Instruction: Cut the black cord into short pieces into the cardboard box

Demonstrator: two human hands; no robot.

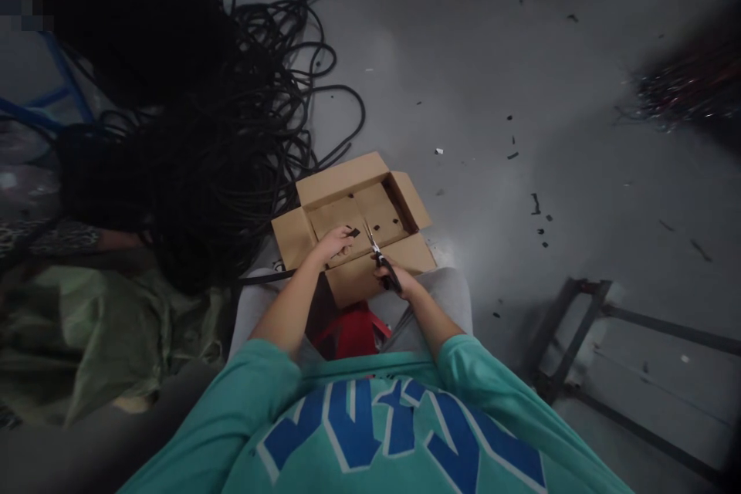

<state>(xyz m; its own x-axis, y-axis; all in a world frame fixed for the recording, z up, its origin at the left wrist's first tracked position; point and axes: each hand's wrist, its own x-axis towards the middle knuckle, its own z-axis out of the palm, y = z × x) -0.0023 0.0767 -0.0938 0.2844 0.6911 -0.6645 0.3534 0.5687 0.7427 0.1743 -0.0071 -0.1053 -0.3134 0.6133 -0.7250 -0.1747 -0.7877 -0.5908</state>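
Note:
An open cardboard box stands in front of my knees with its flaps folded out. A few small black pieces lie on its bottom. Over its left part, my left hand is closed on a black strip, whose short dark end sticks out past the fingertips. The strip's longer part shows to the left, over my knee. At the box's near right flap, my right hand grips black-handled scissors, their blades pointing up over the box and close to the strip's end.
A large tangle of black cord covers the floor at the left, beside green cloth. Black scraps dot the grey floor. A dark metal frame stands at the lower right, and a wire bundle lies at the far right.

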